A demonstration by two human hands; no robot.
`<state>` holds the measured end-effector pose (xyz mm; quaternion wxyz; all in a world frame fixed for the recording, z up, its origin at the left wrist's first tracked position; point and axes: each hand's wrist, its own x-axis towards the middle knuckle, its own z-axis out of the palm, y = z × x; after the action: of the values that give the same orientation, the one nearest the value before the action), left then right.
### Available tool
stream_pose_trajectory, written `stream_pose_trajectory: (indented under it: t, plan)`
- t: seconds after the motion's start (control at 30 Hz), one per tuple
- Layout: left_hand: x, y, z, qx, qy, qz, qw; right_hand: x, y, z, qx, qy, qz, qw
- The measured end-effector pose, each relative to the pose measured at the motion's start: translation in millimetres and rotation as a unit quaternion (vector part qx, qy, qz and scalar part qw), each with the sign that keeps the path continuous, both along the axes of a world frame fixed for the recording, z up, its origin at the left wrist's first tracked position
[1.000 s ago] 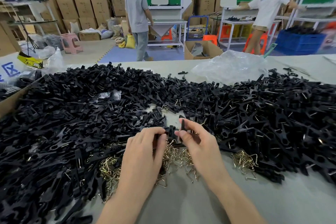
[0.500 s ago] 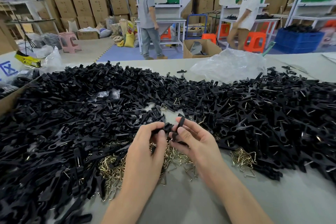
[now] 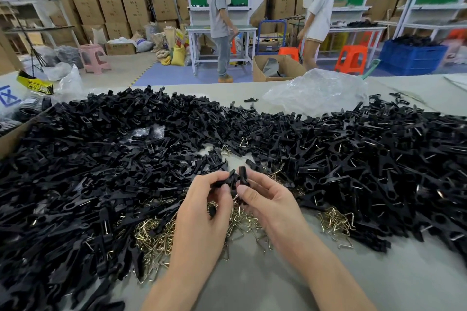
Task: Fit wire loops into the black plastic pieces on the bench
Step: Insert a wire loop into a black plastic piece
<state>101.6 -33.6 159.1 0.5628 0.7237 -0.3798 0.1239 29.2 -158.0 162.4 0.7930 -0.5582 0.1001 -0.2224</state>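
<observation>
My left hand (image 3: 207, 207) and my right hand (image 3: 267, 199) meet over the middle of the bench, a little above the table. Each pinches a black plastic piece: the left one's piece (image 3: 222, 180) lies level, the right one's piece (image 3: 243, 176) stands nearly upright, and the two touch. A heap of brass wire loops (image 3: 156, 235) lies under and left of my hands, with a smaller bunch of loops (image 3: 336, 222) to the right. Whether a loop sits between the held pieces is hidden by my fingers. Loose black pieces (image 3: 101, 159) cover the bench all around.
A crumpled clear plastic bag (image 3: 316, 93) lies at the far right of the grey bench (image 3: 252, 285). A cardboard box edge (image 3: 15, 134) borders the left. Two people stand by shelving beyond the bench, near orange stools (image 3: 351, 58) and a blue crate (image 3: 412, 58).
My hands have lifted slightly and turned the two black pieces; the right hand's piece now stands more upright against the left one. Both people in the background have walked rightward and closer together.
</observation>
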Motion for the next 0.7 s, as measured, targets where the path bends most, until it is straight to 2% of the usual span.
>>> stream_pose_trajectory:
  t: [0.13,0.3,0.47,0.6,0.7]
  plan:
    - [-2.4,-0.5,1.9,0.004,-0.025,-0.005,1.0,-0.2,-0.4,-2.8,0.007,0.01,-0.004,1.0]
    - [-3.9,-1.6,1.4,-0.003,-0.036,-0.009,0.999,-1.8,-0.9,-4.9,-0.007,-0.001,0.037,0.999]
    - [-3.9,-1.8,0.8,0.01,-0.053,-0.027,0.998,-4.2,-5.4,-6.7,-0.04,0.041,0.008,0.998]
    - [-6.4,-2.9,1.0,0.015,-0.05,-0.042,0.998,-5.1,-2.5,-4.7,-0.019,0.07,0.039,0.997]
    - [-7.0,-2.2,1.8,0.007,-0.054,-0.041,0.998,-4.1,2.5,-0.1,0.039,0.068,0.043,0.996]
